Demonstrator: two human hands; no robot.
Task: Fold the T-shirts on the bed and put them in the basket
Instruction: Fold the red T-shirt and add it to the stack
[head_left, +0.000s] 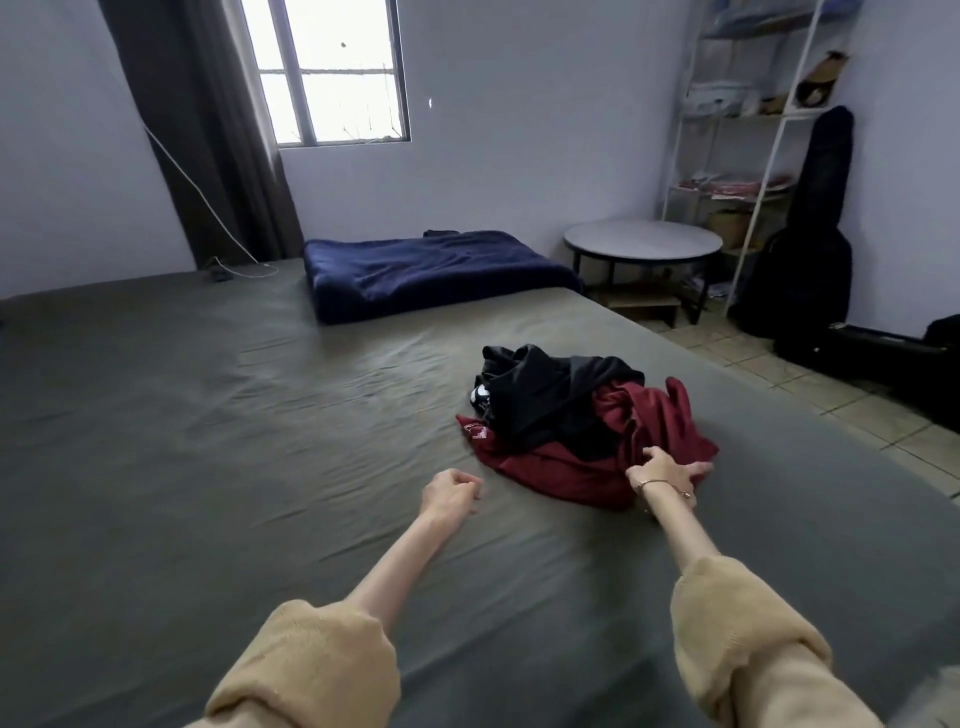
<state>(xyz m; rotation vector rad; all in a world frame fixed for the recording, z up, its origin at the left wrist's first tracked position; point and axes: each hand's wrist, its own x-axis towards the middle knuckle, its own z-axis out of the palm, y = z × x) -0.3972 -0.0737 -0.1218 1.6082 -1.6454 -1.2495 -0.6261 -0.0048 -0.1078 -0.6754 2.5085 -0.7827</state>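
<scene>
T-shirts are lying in a crumpled heap on the right half of the bed (218, 415): a maroon T-shirt (550, 467) underneath and a black T-shirt (540, 400) draped over its far part, both unfolded. Right hand (667, 473) is resting on the near right edge of the maroon T-shirt, fingers spread and pressing into the cloth; whether its grip is pinching fabric cannot be told. Left hand (449, 493) is hovering just left of the heap, grip loosely curled and holding nothing. Tan sleeves (311, 670) are sitting pushed up on both forearms. A folded navy blanket (431, 273) is lying at the far end of the bed, well apart from the heap.
</scene>
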